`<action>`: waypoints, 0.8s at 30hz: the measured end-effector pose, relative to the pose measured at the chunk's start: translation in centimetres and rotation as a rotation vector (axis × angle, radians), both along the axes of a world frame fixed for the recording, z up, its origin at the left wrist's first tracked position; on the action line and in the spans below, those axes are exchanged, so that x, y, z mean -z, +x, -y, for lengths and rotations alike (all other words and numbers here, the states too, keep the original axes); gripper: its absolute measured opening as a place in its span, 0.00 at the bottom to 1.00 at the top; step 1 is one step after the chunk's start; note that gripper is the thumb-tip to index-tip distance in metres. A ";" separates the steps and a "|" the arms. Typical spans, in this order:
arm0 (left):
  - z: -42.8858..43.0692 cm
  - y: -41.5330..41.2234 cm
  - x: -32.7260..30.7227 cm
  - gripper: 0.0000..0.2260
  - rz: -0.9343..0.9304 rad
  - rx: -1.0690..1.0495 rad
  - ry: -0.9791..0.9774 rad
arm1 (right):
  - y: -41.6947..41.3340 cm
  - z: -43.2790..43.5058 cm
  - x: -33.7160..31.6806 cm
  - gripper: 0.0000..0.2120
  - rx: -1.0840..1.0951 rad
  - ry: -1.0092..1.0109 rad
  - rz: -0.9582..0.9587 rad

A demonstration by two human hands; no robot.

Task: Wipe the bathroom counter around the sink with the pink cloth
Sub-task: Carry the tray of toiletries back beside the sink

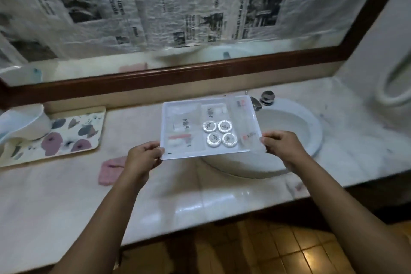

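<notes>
I hold a white plastic tray (165,131) of toiletries above the counter, partly over the left side of the white sink (295,131). My left hand (144,155) grips its near left corner and my right hand (282,144) grips its near right corner. Several round wrapped soaps and small packets lie in the tray's compartments. The pink cloth (110,169) lies flat on the pale marble counter (200,193), just left of my left wrist, and neither hand touches it.
A floral mat (73,133) with a white bowl (22,122) on it sits at the counter's left. The chrome tap (266,98) stands behind the sink. A wood-framed mirror (200,71) covered with newspaper runs along the back. Brown floor tiles lie below the counter's front edge.
</notes>
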State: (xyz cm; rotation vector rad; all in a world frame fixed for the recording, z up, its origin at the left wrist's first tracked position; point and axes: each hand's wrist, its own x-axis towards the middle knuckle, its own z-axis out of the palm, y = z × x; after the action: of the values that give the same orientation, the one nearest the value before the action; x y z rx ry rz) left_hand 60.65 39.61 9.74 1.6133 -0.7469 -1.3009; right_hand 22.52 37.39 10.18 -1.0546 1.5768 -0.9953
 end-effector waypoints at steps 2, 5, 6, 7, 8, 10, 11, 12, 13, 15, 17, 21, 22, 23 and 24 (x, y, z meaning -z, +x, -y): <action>0.7 -5.9 -0.1 0.11 0.010 0.058 -0.020 | -5.8 -1.7 0.0 0.07 0.061 -0.005 0.003; 0.9 -14.3 0.2 0.10 0.006 0.114 -0.022 | -13.6 -4.0 -0.2 0.09 0.162 -0.008 0.018; 1.0 -17.0 0.4 0.10 0.005 0.132 -0.020 | -16.0 -4.7 -0.3 0.08 0.193 -0.003 0.023; 1.1 -19.6 0.6 0.10 0.000 0.142 -0.016 | -18.3 -5.5 -0.4 0.07 0.217 0.002 0.025; 1.3 -22.0 1.0 0.10 -0.006 0.157 -0.013 | -20.7 -6.1 -0.4 0.06 0.239 0.007 0.020; 1.6 -26.5 1.5 0.10 -0.009 0.207 -0.001 | -24.9 -7.2 -0.4 0.07 0.286 0.016 0.017; 1.8 -28.5 1.7 0.10 -0.007 0.233 0.005 | -26.8 -7.6 -0.5 0.08 0.310 0.023 0.030; 2.1 -30.4 1.9 0.11 -0.011 0.251 0.010 | -28.6 -7.9 -0.4 0.08 0.332 0.035 0.049; 2.5 -32.2 2.0 0.12 -0.017 0.266 0.018 | -30.2 -8.0 -0.3 0.09 0.348 0.048 0.073; 3.5 -35.3 2.1 0.11 -0.018 0.285 0.028 | -33.0 -7.7 -0.1 0.12 0.369 0.082 0.128; 4.7 -38.0 2.1 0.09 -0.010 0.292 0.035 | -35.3 -7.1 0.2 0.15 0.388 0.108 0.193; 8.2 -41.7 2.2 0.07 -0.009 0.315 0.056 | -38.7 -4.5 0.2 0.20 0.415 0.130 0.263; 9.2 -42.4 2.4 0.07 -0.011 0.315 0.064 | -39.4 -3.5 0.2 0.20 0.423 0.134 0.271; 10.4 -43.1 2.6 0.06 -0.016 0.318 0.069 | -40.2 -2.4 0.3 0.20 0.433 0.141 0.279; 11.6 -43.7 2.9 0.06 -0.018 0.326 0.070 | -40.8 -1.2 0.5 0.20 0.444 0.143 0.295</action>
State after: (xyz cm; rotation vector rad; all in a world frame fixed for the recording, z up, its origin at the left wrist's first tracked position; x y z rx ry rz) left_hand 16.95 27.98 6.86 1.5776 -0.9934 -1.5845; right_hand -18.32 38.59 9.65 -0.4376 1.6358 -1.2471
